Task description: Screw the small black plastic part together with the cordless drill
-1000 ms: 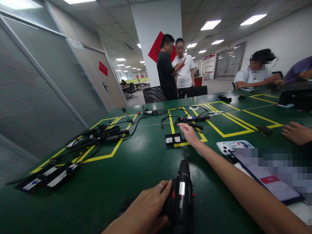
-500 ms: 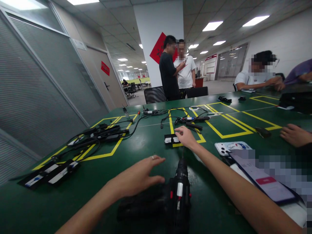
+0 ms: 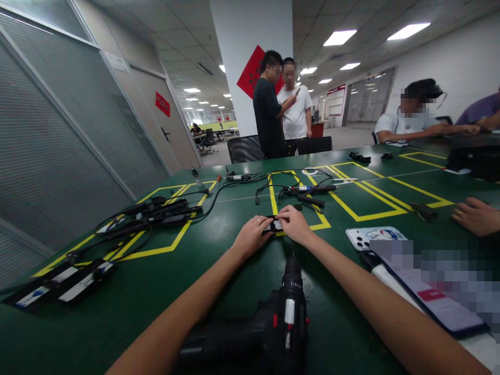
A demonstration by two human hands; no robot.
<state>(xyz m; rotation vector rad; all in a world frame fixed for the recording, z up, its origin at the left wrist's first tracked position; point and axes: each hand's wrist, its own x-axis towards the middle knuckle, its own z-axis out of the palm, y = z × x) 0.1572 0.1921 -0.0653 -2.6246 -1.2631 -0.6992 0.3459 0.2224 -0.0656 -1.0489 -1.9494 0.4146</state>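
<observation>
A small flat black piece with white patches (image 3: 278, 225) lies on the green table between my hands. My left hand (image 3: 253, 234) has its fingers closed on the left end of this piece. At the other end, my right hand (image 3: 294, 224) grips it with bent fingers, covering the right part. Nearer to me a black cordless drill (image 3: 287, 312) rests on its side, its bit pointing away toward the piece. Neither hand touches the drill.
Tangled black cables and devices (image 3: 164, 211) lie at left, by two long black strips with white labels (image 3: 47, 286). More cables and a pen-like tool (image 3: 312, 189) sit beyond my hands. At right are phones (image 3: 425, 291) and another person's hand (image 3: 474, 216).
My left hand has moved forward from above the drill to the black piece and closed on its left end. My right hand stays at the right end.
</observation>
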